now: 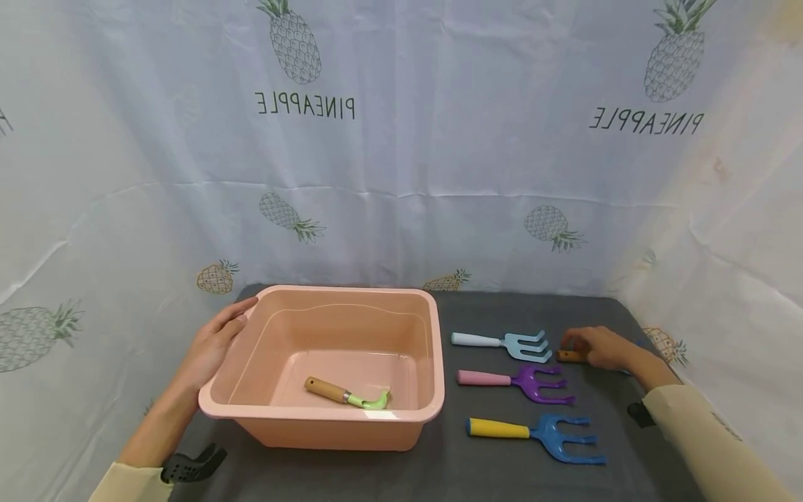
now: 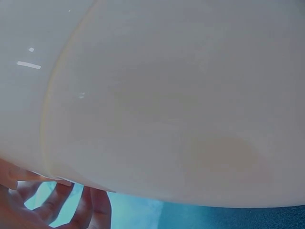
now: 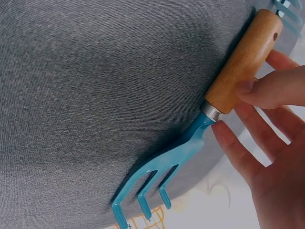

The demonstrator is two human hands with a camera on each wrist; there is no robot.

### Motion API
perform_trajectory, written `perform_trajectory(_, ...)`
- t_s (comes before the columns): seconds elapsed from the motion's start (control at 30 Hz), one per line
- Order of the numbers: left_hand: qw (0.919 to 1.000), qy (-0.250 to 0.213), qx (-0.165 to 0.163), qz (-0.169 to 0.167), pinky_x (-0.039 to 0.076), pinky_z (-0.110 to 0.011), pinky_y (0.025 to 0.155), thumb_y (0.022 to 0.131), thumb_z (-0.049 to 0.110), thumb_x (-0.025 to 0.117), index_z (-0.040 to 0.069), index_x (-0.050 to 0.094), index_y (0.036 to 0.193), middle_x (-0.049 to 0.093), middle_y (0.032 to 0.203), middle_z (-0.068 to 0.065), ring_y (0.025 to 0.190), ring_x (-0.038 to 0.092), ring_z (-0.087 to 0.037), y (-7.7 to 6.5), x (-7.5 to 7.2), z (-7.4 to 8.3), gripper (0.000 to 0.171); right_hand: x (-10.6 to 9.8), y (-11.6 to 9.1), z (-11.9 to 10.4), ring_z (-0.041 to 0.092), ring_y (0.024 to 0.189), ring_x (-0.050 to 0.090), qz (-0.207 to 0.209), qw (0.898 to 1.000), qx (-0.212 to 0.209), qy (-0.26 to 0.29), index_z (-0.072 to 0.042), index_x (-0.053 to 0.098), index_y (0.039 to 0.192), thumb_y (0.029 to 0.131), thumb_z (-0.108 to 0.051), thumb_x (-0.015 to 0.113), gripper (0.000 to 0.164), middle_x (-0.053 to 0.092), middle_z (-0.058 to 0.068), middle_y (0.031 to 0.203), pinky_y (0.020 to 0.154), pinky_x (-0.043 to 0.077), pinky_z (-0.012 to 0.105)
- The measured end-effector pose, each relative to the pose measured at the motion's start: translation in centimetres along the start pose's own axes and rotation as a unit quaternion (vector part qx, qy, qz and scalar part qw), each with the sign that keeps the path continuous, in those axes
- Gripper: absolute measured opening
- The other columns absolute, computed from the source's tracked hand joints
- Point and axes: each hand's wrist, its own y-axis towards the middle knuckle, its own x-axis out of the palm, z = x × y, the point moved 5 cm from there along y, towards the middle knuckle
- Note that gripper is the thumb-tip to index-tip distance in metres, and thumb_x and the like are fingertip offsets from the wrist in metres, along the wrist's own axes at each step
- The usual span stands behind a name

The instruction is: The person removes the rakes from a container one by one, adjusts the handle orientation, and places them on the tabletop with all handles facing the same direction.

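At the left, my left hand (image 1: 210, 346) grips the rim of a peach plastic basin (image 1: 326, 423), its thumb on the rim and its fingers outside below it. Inside the basin lies a small green hooked tool (image 1: 329, 390) with a wooden handle. On the right, my right hand (image 1: 606, 347) pinches the wooden handle of a teal hand rake (image 3: 190, 143) between thumb and fingers. In the right wrist view the rake's three tines touch or nearly touch the cloth. The head view hides most of this rake behind the hand.
Right of the basin, on the dark grey table (image 1: 508, 484), lie a light blue hand rake (image 1: 477, 340), a purple fork with a pink handle (image 1: 484, 378) and a blue fork with a yellow handle (image 1: 498, 428). A pineapple-print curtain (image 1: 426, 153) encloses the back and sides.
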Motion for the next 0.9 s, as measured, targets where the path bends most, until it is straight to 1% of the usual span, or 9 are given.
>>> perform_trajectory(0.1,1.0000,0.005,0.005,0.000,0.055,-0.016,0.084,0.111,0.043,0.043,0.014,0.034,0.163,0.055,0.124,0.029,0.106,0.060,0.012,-0.1,0.0,0.0,0.060,-0.3,0.1,-0.1,0.034,0.096,0.069,0.004,1.000,0.003,-0.004,-0.012,0.070,0.110,0.067,0.014,0.059,0.051,0.074,0.013,0.103,0.084,0.057,0.057)
perform_trajectory(0.2,0.9998,0.006,0.017,0.001,0.055,-0.016,0.083,0.111,0.042,0.043,0.011,0.035,0.162,0.055,0.121,0.031,0.106,0.060,0.011,-0.2,0.0,0.1,0.060,-0.9,0.2,-0.4,0.031,0.095,0.069,0.013,1.000,0.001,-0.007,-0.008,0.069,0.114,0.066,0.013,0.059,0.054,0.074,0.011,0.104,0.083,0.058,0.054)
perform_trajectory(0.3,0.9997,-0.003,0.025,0.000,0.056,-0.016,0.083,0.112,0.040,0.043,0.009,0.035,0.162,0.057,0.120,0.032,0.105,0.061,0.011,-0.1,0.0,0.2,0.059,-1.7,0.3,-1.0,0.030,0.094,0.069,0.025,1.000,-0.015,-0.007,-0.003,0.068,0.118,0.065,0.016,0.056,0.057,0.073,0.013,0.106,0.081,0.058,0.051)
perform_trajectory(0.47,0.9992,-0.030,0.027,-0.005,0.056,-0.017,0.082,0.112,0.038,0.044,0.007,0.035,0.161,0.060,0.120,0.030,0.105,0.063,0.009,-0.1,0.0,0.1,0.060,-3.0,0.6,-2.7,0.033,0.100,0.070,0.042,0.998,-0.043,-0.019,-0.001,0.068,0.122,0.069,0.017,0.052,0.058,0.073,0.017,0.115,0.085,0.059,0.052)
perform_trajectory(0.6,0.9990,-0.034,0.030,-0.004,0.056,-0.016,0.082,0.111,0.038,0.045,0.005,0.035,0.161,0.061,0.119,0.030,0.105,0.063,0.008,-0.1,0.0,0.2,0.060,-4.0,1.2,-4.6,0.034,0.103,0.069,0.055,0.996,-0.060,-0.036,-0.001,0.068,0.123,0.075,0.016,0.055,0.053,0.072,0.016,0.118,0.087,0.058,0.053)
perform_trajectory(0.67,0.9991,-0.028,0.030,-0.003,0.056,-0.016,0.082,0.111,0.038,0.045,0.006,0.035,0.161,0.060,0.119,0.030,0.105,0.063,0.009,-0.1,0.0,0.2,0.060,-4.7,1.5,-5.8,0.033,0.104,0.069,0.059,0.996,-0.061,-0.041,-0.002,0.068,0.123,0.078,0.015,0.059,0.049,0.072,0.016,0.118,0.088,0.058,0.053)
perform_trajectory(0.73,0.9995,-0.016,0.028,0.000,0.056,-0.016,0.082,0.111,0.039,0.045,0.007,0.036,0.161,0.059,0.119,0.031,0.105,0.062,0.010,-0.1,0.0,0.2,0.060,-5.4,1.8,-7.1,0.033,0.106,0.068,0.062,0.995,-0.063,-0.042,-0.003,0.068,0.125,0.081,0.012,0.063,0.047,0.072,0.016,0.120,0.089,0.057,0.053)
perform_trajectory(0.9,0.9996,0.008,0.026,0.004,0.056,-0.016,0.083,0.111,0.041,0.043,0.009,0.036,0.161,0.056,0.120,0.032,0.104,0.061,0.012,-0.2,0.0,0.2,0.060,-7.2,2.4,-10.5,0.034,0.110,0.067,0.067,0.993,-0.084,-0.042,-0.004,0.065,0.130,0.087,0.007,0.067,0.045,0.070,0.016,0.124,0.092,0.056,0.055)
